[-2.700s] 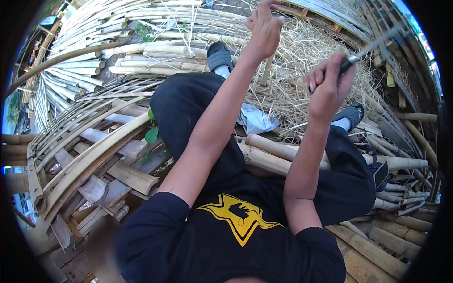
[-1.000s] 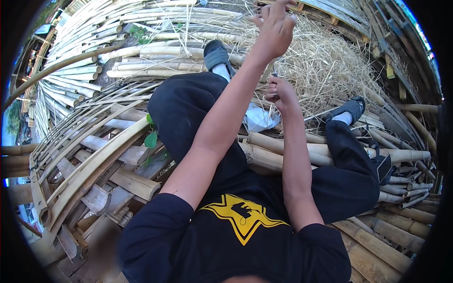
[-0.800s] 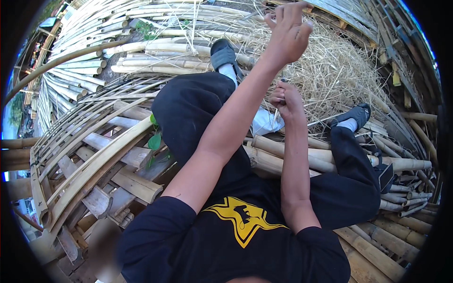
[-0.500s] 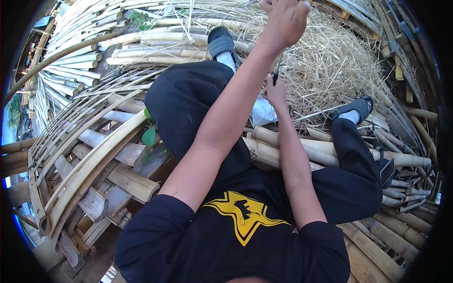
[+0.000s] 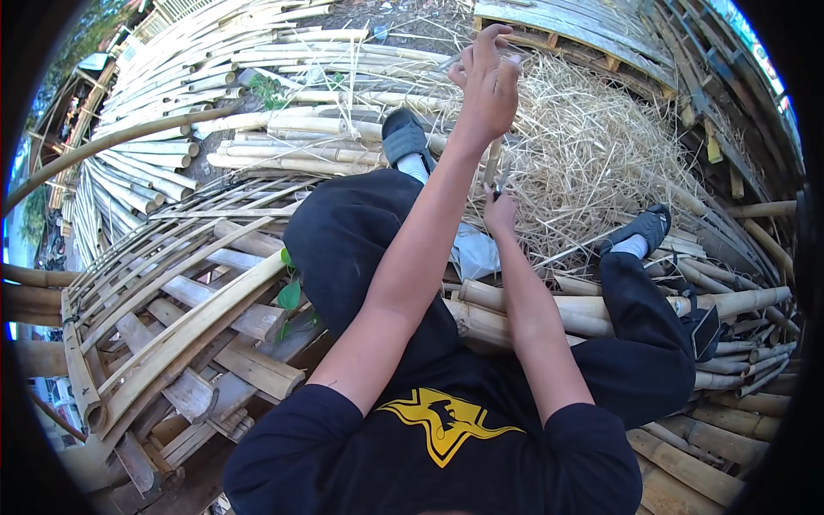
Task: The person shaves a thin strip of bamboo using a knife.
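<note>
My left hand (image 5: pixel 489 90) is stretched out at the top, above the edge of a heap of pale shavings (image 5: pixel 592 137). Its fingers are apart and bent, and I see nothing held in them. Nearer to me, my right hand (image 5: pixel 499 213) is closed around the dark handle of a knife (image 5: pixel 497 195), whose blade is mostly hidden. A narrow bamboo strip (image 5: pixel 493 163) shows between the left wrist and the right hand; where its far end lies is hidden. A whitish sheet or bag (image 5: pixel 475 252) lies below the right hand, between my legs.
I sit on bamboo poles (image 5: pixel 584 315), feet in dark sandals (image 5: pixel 403 137). To the left stands a slatted bamboo frame (image 5: pixel 197 318) beside a green-leaved plant (image 5: pixel 289 295). Stacked bamboo poles (image 5: pixel 163 154) lie at the far left. A wooden pallet (image 5: pixel 584 34) bounds the heap at the back.
My left hand has come lower in the picture and its fingers now show spread. The right hand with the knife also sits lower. The whole view has tilted up, showing more ground at the far side.
</note>
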A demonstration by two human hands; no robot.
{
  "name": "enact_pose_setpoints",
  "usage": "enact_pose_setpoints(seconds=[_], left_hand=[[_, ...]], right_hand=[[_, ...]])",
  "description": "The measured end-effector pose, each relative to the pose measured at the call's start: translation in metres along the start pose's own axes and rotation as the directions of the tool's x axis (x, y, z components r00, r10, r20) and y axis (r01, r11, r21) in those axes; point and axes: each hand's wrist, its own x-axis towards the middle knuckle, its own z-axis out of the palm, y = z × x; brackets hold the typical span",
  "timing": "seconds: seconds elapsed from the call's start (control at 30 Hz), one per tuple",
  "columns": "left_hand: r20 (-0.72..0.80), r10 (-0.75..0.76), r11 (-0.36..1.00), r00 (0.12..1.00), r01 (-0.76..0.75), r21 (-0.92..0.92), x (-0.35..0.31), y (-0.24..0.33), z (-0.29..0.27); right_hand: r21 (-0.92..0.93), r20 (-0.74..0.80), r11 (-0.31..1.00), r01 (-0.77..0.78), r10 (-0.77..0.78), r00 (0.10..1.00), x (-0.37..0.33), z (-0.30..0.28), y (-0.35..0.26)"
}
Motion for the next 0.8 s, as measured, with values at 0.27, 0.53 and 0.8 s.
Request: enact_pose_setpoints(seconds=[0.27, 0.53, 0.8], left_hand=[[-0.059, 0.452, 0.802, 0.890, -0.376, 0.465, 0.013, -0.042, 0.008], [-0.105, 0.214, 0.977, 0.971, -0.215, 0.004, 0.012, -0.019, 0.011], [-0.133, 0.375, 0.920, 0.917, -0.351, 0.175, 0.013, -0.020, 0.007]], right_hand=[[0.382, -0.360, 0.902, 0.203, -0.057, 0.931, -0.030, -0.114, -0.103], [0.433, -0.792, 0.203, 0.878, -0.380, 0.478, -0.098, -0.239, -0.219], [0.083, -0.053, 0.995, 0.045, -0.041, 0.998, -0.039, -0.043, -0.065]])
